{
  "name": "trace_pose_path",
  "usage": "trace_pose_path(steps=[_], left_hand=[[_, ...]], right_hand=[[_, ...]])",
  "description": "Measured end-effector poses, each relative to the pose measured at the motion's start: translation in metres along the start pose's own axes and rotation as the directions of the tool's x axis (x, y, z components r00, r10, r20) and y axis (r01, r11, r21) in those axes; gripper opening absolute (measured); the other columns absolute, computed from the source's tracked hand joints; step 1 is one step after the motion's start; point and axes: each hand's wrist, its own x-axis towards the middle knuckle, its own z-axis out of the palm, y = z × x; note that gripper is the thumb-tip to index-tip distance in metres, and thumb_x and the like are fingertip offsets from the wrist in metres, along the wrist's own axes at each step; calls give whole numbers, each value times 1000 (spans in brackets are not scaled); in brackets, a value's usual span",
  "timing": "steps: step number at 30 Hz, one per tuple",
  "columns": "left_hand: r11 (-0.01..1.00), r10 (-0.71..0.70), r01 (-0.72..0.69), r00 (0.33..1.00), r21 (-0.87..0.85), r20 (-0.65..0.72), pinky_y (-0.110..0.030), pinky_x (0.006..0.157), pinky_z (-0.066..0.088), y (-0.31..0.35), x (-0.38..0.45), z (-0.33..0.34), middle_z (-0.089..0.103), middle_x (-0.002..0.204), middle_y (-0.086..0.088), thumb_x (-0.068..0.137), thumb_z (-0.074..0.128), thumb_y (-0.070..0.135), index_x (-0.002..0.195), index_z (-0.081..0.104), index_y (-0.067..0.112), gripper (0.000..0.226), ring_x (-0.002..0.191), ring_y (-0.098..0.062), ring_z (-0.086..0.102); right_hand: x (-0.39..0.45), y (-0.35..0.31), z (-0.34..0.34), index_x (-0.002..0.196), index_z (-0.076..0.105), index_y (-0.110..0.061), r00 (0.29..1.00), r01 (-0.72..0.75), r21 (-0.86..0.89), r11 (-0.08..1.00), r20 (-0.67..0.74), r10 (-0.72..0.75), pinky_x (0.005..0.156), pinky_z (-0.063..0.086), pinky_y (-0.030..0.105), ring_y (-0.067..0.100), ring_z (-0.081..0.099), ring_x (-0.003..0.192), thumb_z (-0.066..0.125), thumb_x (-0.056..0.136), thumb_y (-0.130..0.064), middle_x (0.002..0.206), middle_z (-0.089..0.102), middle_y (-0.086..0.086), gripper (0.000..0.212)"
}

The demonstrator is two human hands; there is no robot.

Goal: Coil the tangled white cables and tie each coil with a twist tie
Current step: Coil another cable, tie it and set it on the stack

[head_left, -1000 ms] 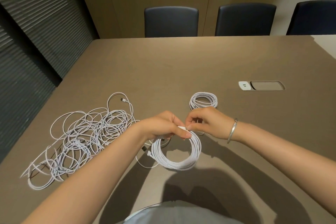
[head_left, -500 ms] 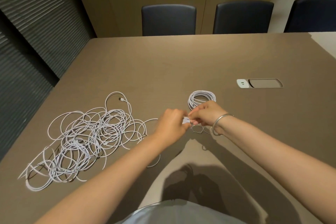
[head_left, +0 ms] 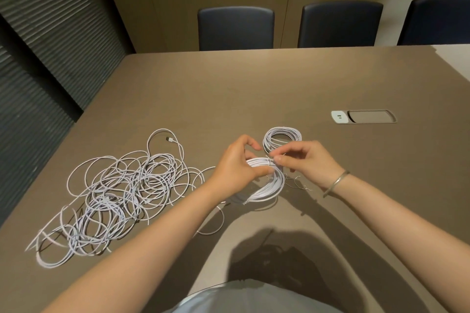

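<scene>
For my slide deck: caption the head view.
Both hands fasten a twist tie on a cable coil.

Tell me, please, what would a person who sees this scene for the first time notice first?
Probably the big tangle of white cables spread over the left part of the brown table. Next, the two hands at the centre: the left hand grips a fresh coil while the right hand pinches a thin tie at its top. Just behind them lies a finished coil.
</scene>
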Motion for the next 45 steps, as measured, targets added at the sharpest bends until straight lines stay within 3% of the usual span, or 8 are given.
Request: trace_pose_path(steps=[6, 13, 18, 31, 35, 38, 42, 45], left_hand=[[999, -7, 9, 999, -36, 54, -21, 53, 41, 6, 1, 1, 72, 70, -5, 69, 88, 12, 98, 50, 17, 48, 49, -8, 59], [999, 7, -4, 997, -44, 83, -16, 50, 38, 12, 1, -1, 64, 55, 10, 70, 87, 9, 97, 50, 14, 47, 45, -4, 56], [999, 7, -3, 993, -34, 118, -13, 44, 30, 14, -3, 0, 56, 44, 14, 70, 86, 5, 99, 50, 11, 47, 40, 3, 46], [978, -98, 120, 986, -169, 134, -18, 52, 40, 5, 11, 2, 62, 54, 8, 69, 76, -11, 94, 50, 17, 46, 46, -7, 48], [922, -200, 250, 961, -294, 190, -16, 42, 33, 5, 18, 2, 61, 53, 7, 72, 72, -13, 96, 50, 12, 41, 39, -4, 44], [790, -262, 339, 940, -511, 218, -18, 37, 28, 1, 28, 1, 53, 54, 0, 76, 66, -17, 89, 54, 6, 29, 36, -6, 35], [632, -324, 387, 919, -672, 224, -17, 38, 28, -6, 44, 1, 58, 69, -10, 85, 59, -13, 89, 58, -1, 13, 37, -7, 33], [545, -387, 398, 900, -738, 199, -17, 39, 28, -12, 56, 7, 61, 70, -9, 87, 56, -11, 85, 58, -1, 10, 37, -6, 34]], right_hand=[[-3, 4, -1, 87, 74, -16, 997, 81, -10, 997, -10, -81, 77, 53, 18, 9, 65, 79, 73, 77, 2, 87, 73, 7, 20], [-1, 2, 1, 78, 76, -21, 994, 104, -7, 995, -37, -104, 83, 52, 38, 20, 63, 82, 77, 74, -3, 89, 71, 20, 19], [1, 7, -2, 82, 75, -23, 978, 209, -222, 952, 72, -198, 66, 46, 20, 8, 57, 67, 79, 75, -10, 74, 66, 1, 16], [3, 30, 11, 99, 63, -6, 918, 388, -528, 755, 151, -366, 79, 37, 14, 10, 48, 85, 44, 92, -38, 96, 53, 1, 39], [9, 34, 7, 104, 69, -14, 957, 289, -418, 861, 89, -278, 80, 41, 13, 9, 56, 87, 57, 89, -36, 97, 64, 1, 29], [11, 41, 2, 117, 61, -14, 997, 40, -26, 999, 70, -38, 89, 51, 33, 15, 65, 92, 71, 85, -21, 101, 69, 4, 33], [10, 67, -10, 127, 53, -11, 951, -309, 297, 903, 108, 290, 91, 52, 46, 25, 68, 92, 73, 82, -13, 101, 71, 8, 50], [13, 79, -14, 124, 55, -9, 915, -251, 380, 890, -206, 346, 92, 52, 38, 20, 63, 101, 76, 79, -16, 115, 66, 11, 50]])
